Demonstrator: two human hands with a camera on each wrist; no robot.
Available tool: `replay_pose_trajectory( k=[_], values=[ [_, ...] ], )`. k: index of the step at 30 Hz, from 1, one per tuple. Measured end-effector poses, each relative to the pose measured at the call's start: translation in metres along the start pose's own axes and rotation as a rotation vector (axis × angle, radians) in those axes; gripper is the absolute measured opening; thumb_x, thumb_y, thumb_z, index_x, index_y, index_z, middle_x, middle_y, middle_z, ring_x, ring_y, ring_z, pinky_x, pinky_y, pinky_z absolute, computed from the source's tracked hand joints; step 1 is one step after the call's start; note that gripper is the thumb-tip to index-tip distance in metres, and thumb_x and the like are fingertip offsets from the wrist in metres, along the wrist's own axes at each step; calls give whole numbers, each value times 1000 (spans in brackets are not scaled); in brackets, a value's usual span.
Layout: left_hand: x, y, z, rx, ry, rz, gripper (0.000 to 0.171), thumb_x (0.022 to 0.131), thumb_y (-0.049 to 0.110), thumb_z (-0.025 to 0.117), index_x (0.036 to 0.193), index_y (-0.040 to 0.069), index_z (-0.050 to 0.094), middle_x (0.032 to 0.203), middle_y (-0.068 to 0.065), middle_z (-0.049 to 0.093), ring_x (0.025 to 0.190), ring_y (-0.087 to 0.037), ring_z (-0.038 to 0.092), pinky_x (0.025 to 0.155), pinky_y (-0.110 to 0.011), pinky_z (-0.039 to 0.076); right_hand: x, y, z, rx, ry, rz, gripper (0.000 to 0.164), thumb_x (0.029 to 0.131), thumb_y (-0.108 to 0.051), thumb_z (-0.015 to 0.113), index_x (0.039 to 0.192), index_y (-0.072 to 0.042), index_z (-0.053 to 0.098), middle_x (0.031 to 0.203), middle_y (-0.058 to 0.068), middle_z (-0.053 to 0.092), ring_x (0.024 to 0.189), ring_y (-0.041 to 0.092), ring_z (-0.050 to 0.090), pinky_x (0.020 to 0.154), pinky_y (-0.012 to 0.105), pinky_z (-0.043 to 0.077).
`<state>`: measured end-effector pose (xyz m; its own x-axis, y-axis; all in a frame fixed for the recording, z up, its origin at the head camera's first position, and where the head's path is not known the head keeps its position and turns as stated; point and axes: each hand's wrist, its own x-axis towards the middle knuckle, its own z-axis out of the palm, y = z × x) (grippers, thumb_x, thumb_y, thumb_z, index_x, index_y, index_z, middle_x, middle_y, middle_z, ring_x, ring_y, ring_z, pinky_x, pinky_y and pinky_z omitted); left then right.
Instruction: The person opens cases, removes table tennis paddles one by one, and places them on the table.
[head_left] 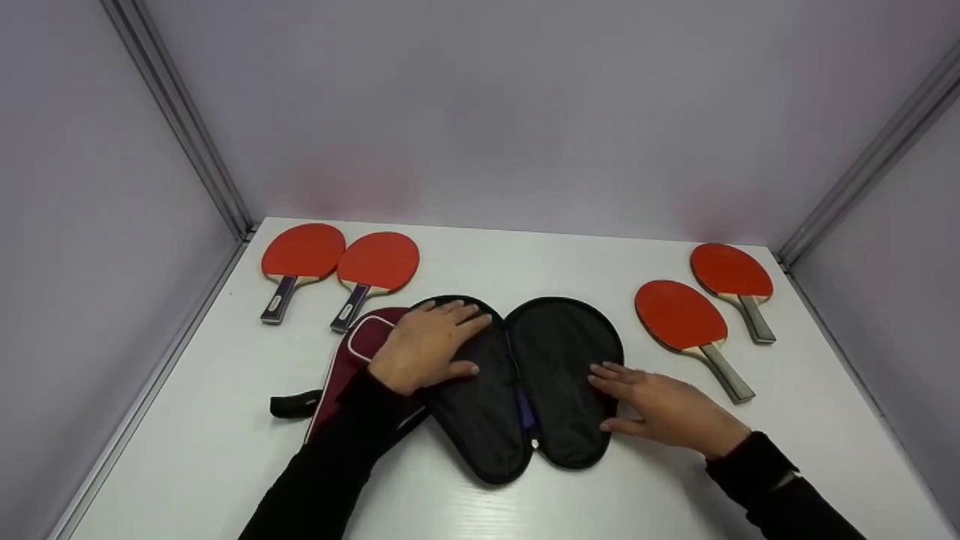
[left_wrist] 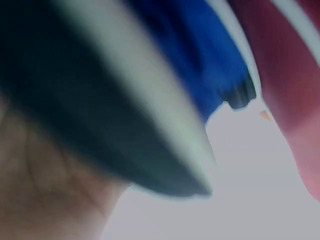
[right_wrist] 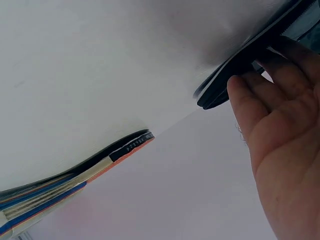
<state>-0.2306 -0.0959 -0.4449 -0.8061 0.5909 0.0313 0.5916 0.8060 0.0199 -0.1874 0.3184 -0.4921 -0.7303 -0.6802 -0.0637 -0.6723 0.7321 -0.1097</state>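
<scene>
A paddle case (head_left: 559, 375) lies spread wide in the middle of the table in the head view, its two black-lined halves facing up. A strip of blue shows between them, by the zipper end. My left hand (head_left: 429, 341) rests on the left half with fingers extended. At the outer edge of the right half, the fingertips of my right hand (head_left: 667, 409) touch the lining. Partly under the left half is a maroon case (head_left: 349, 379) with white piping. The left wrist view is blurred; blue fabric (left_wrist: 185, 45) shows there beside maroon fabric (left_wrist: 285, 90).
Two red paddles with dark handles, a left one (head_left: 304, 251) and its neighbour (head_left: 381, 261), lie at the back left. Two more, a nearer one (head_left: 681, 315) and a farther one (head_left: 731, 270), lie at the right. A black strap (head_left: 294, 405) sticks out leftward. Panels enclose the table.
</scene>
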Motion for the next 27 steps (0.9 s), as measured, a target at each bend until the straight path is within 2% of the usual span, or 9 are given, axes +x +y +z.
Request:
replay_pose_trajectory(
  k=[3,5,8,12,16,20,23,27],
  values=[
    [-4,-12,-6,-2,77,-66,77,109,51,81,174,15,58,174,-16,65,162,-37,63,133,-59,54,-2,3,-2,-13,5,9,71,109,-51,83,162,-4,70,172,18,67,155,39,70,115,55,67],
    [-7,-20,-10,-8,99,-135,76,111,48,81,173,11,58,172,-19,67,159,-39,66,128,-59,59,-3,5,-4,-22,14,24,72,108,-50,84,160,-2,71,171,20,67,154,40,71,115,56,67],
    [-13,-27,-13,-20,91,-247,73,112,45,80,170,4,60,163,-23,72,145,-43,75,113,-60,68,-4,7,-6,-30,27,47,71,108,-48,85,158,0,72,169,22,68,153,42,71,115,57,67],
    [-17,-31,-16,-29,61,-335,63,113,43,78,154,-4,69,133,-28,84,117,-48,84,92,-63,72,-5,9,-5,-32,27,76,71,108,-48,85,158,1,72,169,23,68,156,43,68,117,59,66],
    [-17,-30,-19,-37,42,-356,54,115,45,74,134,-5,78,111,-29,86,105,-48,85,82,-64,72,-6,12,-4,-35,33,80,71,108,-48,85,157,2,73,167,24,69,156,43,69,116,59,66],
    [-16,-30,-23,-72,62,-356,51,117,46,70,126,-3,79,108,-28,85,104,-48,85,80,-63,71,-7,14,-1,-37,42,64,69,109,-47,83,156,3,73,167,24,69,156,42,69,115,57,67],
    [-16,-31,-28,-132,100,-342,48,119,46,67,124,0,80,108,-25,85,104,-46,85,82,-63,69,-7,15,0,-40,44,57,69,109,-47,83,156,3,72,167,23,69,157,42,68,116,57,67],
    [-16,-31,-33,-228,152,-313,46,120,46,65,130,5,82,115,-21,88,107,-43,85,87,-62,69,-8,15,1,-48,52,50,69,108,-46,85,156,2,73,167,21,70,156,41,69,115,56,67]
  ],
)
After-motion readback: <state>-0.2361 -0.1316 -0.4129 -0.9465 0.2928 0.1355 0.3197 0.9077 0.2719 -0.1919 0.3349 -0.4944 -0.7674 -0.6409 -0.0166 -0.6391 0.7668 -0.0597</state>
